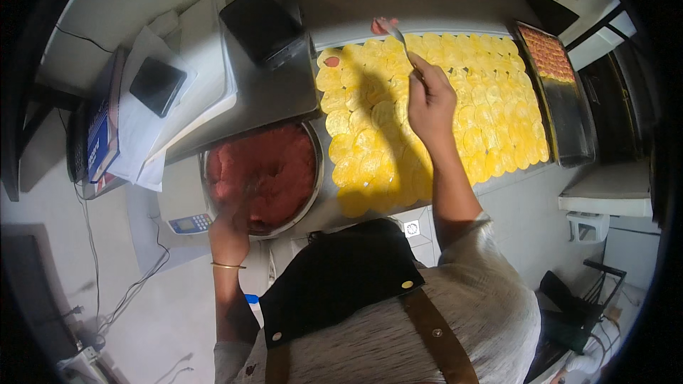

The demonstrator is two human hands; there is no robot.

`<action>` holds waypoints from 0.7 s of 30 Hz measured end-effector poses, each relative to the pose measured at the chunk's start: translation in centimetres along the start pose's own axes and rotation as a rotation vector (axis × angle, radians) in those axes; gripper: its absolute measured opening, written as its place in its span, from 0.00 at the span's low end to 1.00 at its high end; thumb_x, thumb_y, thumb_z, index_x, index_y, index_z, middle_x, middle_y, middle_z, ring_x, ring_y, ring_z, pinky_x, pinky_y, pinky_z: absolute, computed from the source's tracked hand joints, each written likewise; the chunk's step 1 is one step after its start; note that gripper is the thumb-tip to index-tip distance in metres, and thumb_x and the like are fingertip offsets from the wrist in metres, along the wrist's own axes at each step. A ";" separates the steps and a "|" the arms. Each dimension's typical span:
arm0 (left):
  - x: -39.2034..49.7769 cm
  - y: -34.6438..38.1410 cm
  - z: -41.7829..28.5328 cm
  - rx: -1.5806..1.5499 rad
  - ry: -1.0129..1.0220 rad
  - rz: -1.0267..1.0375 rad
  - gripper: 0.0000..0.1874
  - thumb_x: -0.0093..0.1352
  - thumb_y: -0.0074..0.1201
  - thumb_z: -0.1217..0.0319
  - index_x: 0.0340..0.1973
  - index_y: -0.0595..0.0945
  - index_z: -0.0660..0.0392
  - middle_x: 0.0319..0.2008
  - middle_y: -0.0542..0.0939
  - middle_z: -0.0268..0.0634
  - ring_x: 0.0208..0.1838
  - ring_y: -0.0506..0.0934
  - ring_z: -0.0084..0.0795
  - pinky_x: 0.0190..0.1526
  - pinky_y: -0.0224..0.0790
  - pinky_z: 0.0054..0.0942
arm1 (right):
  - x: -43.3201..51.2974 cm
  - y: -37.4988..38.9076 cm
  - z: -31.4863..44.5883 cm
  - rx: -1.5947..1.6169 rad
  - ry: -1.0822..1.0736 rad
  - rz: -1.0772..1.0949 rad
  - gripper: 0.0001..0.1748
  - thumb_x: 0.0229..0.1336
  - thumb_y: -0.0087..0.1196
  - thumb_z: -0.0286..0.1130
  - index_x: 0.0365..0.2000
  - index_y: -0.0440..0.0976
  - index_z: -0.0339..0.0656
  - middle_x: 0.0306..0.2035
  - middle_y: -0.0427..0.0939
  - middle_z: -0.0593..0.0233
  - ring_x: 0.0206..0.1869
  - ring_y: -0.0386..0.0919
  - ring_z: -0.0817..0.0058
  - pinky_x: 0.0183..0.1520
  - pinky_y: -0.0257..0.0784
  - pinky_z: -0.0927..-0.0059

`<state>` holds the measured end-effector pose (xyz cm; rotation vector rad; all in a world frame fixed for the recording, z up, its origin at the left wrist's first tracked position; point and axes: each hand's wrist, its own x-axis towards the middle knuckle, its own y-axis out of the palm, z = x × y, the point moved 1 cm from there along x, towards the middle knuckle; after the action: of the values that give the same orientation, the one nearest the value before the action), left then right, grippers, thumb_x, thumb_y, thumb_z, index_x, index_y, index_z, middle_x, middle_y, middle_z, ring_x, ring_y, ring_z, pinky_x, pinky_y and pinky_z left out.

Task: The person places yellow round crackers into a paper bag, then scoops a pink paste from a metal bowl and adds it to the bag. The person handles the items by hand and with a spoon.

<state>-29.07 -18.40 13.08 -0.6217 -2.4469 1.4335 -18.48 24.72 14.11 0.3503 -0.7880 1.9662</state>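
Observation:
My right hand (433, 98) grips the handle of a metal utensil (397, 37), a fork or spoon, above rows of round yellow dough wrappers (491, 112) laid overlapping on a metal worktop. Red ground filling (381, 25) sits on the utensil's tip. A small dab of the same red filling (331, 62) lies on a wrapper at the far left corner. My left hand (230, 229), blurred, is at the near left edge of a round metal bowl (318, 170) heaped with red ground filling (267, 165). Its fingers blend into the filling's colour, so what they hold is unclear.
A scale with a keypad (191, 223) stands beside the bowl. Papers (187, 80), a phone (158, 87), a black device (261, 26) and a blue book (104, 138) lie at left. At right is a metal tray (573, 122) partly covered with filled wrappers. Another person (592, 360) is at lower right.

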 end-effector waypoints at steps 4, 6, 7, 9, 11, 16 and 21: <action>0.9 -0.9 -0.9 0.099 -0.034 0.069 0.09 0.75 0.53 0.67 0.39 0.85 0.58 0.34 0.84 0.60 0.39 0.82 0.68 0.39 0.74 0.58 | 0.5 8.6 -9.8 -0.264 0.084 0.144 0.20 0.66 0.53 0.23 0.55 0.83 0.42 0.40 0.83 0.45 0.42 0.83 0.50 0.50 0.79 0.54; 0.2 -0.9 -1.3 0.106 -0.026 -0.012 0.09 0.75 0.54 0.67 0.38 0.85 0.58 0.31 0.84 0.59 0.37 0.81 0.68 0.38 0.73 0.58 | -0.2 10.6 -10.7 -0.173 0.186 0.141 0.19 0.67 0.53 0.24 0.56 0.82 0.39 0.41 0.84 0.43 0.43 0.85 0.53 0.51 0.79 0.55; -0.4 -0.7 -1.3 0.097 -0.027 -0.048 0.09 0.75 0.54 0.67 0.37 0.85 0.58 0.30 0.83 0.59 0.36 0.81 0.68 0.37 0.73 0.58 | -1.4 10.1 -10.5 -0.046 0.217 0.035 0.18 0.68 0.53 0.24 0.55 0.82 0.38 0.41 0.84 0.43 0.43 0.86 0.54 0.50 0.79 0.57; -0.6 -0.8 -1.1 0.122 0.002 -0.013 0.09 0.74 0.54 0.67 0.39 0.85 0.56 0.31 0.84 0.57 0.36 0.82 0.66 0.37 0.73 0.58 | -4.1 8.3 -10.1 0.096 0.297 -0.033 0.17 0.69 0.52 0.24 0.54 0.81 0.36 0.42 0.84 0.42 0.44 0.87 0.56 0.49 0.79 0.60; -0.3 -1.4 -1.3 0.157 0.070 0.004 0.08 0.73 0.54 0.68 0.41 0.86 0.56 0.33 0.84 0.57 0.38 0.83 0.64 0.38 0.74 0.57 | -6.1 5.8 -9.6 0.125 0.377 0.036 0.15 0.71 0.51 0.24 0.53 0.81 0.35 0.43 0.85 0.42 0.44 0.87 0.60 0.47 0.79 0.62; 0.0 -2.3 -1.7 0.234 0.209 0.058 0.09 0.71 0.54 0.70 0.43 0.85 0.54 0.34 0.85 0.53 0.39 0.85 0.60 0.40 0.79 0.55 | -8.5 3.2 4.0 -0.070 -0.118 0.443 0.17 0.64 0.53 0.16 0.51 0.81 0.34 0.39 0.85 0.48 0.39 0.86 0.59 0.44 0.81 0.63; 0.4 -1.6 -0.1 0.252 0.296 0.016 0.07 0.70 0.54 0.68 0.36 0.84 0.55 0.31 0.85 0.51 0.37 0.86 0.58 0.39 0.81 0.55 | -11.3 7.9 13.2 -0.210 -0.608 0.839 0.13 0.61 0.57 0.25 0.46 0.82 0.40 0.35 0.85 0.49 0.36 0.86 0.52 0.40 0.82 0.53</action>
<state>-29.71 -18.80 14.50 -0.7366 -2.0033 1.5032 -20.58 5.74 14.92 0.5631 -1.7318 2.5337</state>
